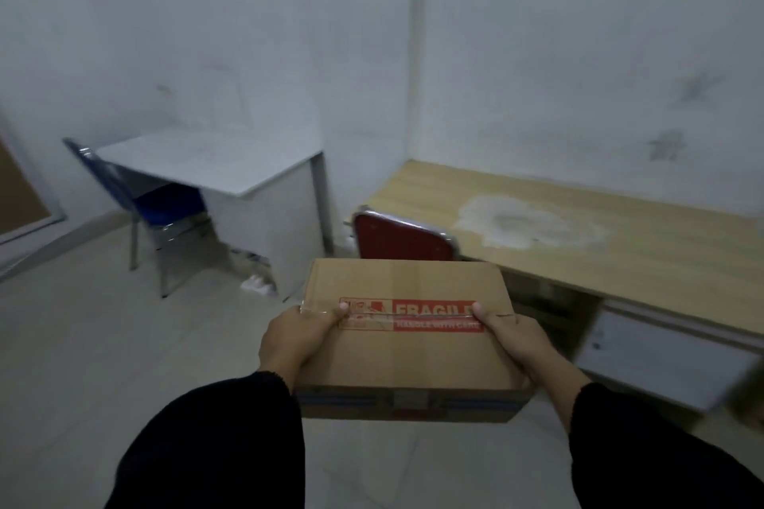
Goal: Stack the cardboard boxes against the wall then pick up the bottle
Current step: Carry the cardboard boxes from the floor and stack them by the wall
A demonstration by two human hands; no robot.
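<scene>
hands hold one box [407, 360] up in the air, near us and in the middle, over the floor [103, 343]. the left hand [295, 337] grips the left side of the box and the right hand [512, 337] grips the right side. each thumb lies on the top of the box. the other fingers go round the sides and are hidden. both hands press in on the box, one from each side. the box is brown card, shut, and it sits about level. a red sticker [430, 310] on its top says "fragile", and both thumbs touch the ends of it. blue and red marks run along the near side of the box. black sleeves [223, 438] cover both arms. just past the box, farther away, stands a red chair [403, 240]. it is just beside the left end of a wood desk [620, 260], which runs along the right wall [578, 54]. the wood desk has a big pale stain [525, 223] on top and a white drawer [661, 360] below. on the far left a white desk [206, 161] stands against the far wall [165, 33], with a blue chair [165, 202] at its left side. the two desks are well apart, and the corner of the room is between them.
</scene>
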